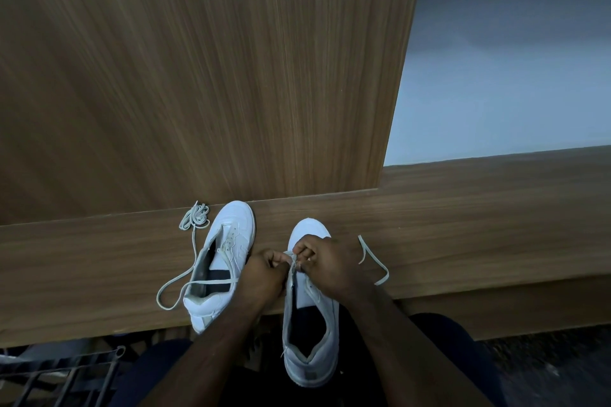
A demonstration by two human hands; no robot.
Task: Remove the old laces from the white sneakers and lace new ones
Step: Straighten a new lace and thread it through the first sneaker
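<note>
White lace (pixel 373 257) (pale) pinched by both hands (pixel 264 274) over sneaker (pixel 310 334).

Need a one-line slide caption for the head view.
Both hands, left hand and right hand, pinch a lace at the right sneaker; left sneaker beside a loose lace on the wooden ledge.

Single head-worn wide-angle cam, looking fwd and steeply down over both forearms; fingers (pixel 305 253) sit low-centre, close to lens; wooden ledge (pixel 463 225) runs across behind them; upright wood panel (pixel 198 76) fills the frame beyond; no 2nd view to overlap.
</note>
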